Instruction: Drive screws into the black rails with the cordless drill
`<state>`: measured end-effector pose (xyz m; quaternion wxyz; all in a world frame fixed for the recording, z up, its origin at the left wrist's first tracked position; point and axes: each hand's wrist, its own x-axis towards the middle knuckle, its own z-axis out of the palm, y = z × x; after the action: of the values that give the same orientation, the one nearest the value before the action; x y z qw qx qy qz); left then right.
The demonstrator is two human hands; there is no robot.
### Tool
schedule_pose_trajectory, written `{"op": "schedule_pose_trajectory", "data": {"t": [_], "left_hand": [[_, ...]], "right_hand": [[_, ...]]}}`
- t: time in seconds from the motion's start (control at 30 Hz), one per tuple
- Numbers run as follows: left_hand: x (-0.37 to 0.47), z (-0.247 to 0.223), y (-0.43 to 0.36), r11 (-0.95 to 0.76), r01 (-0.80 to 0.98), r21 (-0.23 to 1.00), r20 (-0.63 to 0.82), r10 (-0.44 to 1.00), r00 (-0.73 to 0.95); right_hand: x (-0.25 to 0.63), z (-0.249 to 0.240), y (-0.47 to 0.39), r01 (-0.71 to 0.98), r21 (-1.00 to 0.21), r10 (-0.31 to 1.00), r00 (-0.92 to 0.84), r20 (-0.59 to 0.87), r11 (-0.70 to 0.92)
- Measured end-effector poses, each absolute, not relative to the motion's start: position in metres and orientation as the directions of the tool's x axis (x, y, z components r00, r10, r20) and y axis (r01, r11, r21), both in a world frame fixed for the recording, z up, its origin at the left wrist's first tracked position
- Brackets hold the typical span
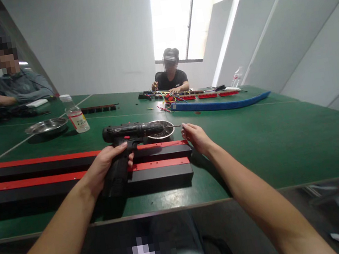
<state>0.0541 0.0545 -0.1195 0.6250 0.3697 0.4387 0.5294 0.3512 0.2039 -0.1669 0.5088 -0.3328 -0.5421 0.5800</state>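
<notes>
My left hand (112, 161) is wrapped round the grip of a black power drill (125, 132), which points to the right. A long thin bit (172, 126) extends from its chuck. At the tip of that bit, the fingers of my right hand (195, 136) are pinched together; anything small between them is too tiny to make out. Below the drill lie two long black bars with red top strips, a rear one (163, 150) and a front one (161, 177). Just behind the chuck sits a round metal bowl (170, 133) of small dark pieces.
A bottle (78, 119) stands beside a metal dish (47, 127) at the left on the green table (255, 143). Farther back lie a blue curved strip (220, 103), wires and red parts (208, 95). Two people sit beyond, at the left and at the far side.
</notes>
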Motion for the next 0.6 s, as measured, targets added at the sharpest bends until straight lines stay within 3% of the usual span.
{"op": "schedule_pose_trajectory", "data": {"t": [0.17, 0.6], "left_hand": [[0.0504, -0.1252, 0.0563, 0.183, -0.290, 0.939, -0.174, 0.983, 0.056], [0.0510, -0.1259, 0.0555, 0.192, -0.284, 0.939, -0.187, 0.981, 0.044]], "right_hand": [[0.3475, -0.1610, 0.1956, -0.296, -0.955, 0.941, -0.317, 0.119, 0.021], [0.3487, -0.1579, 0.1938, -0.316, -0.949, 0.932, -0.348, 0.103, -0.013]]}}
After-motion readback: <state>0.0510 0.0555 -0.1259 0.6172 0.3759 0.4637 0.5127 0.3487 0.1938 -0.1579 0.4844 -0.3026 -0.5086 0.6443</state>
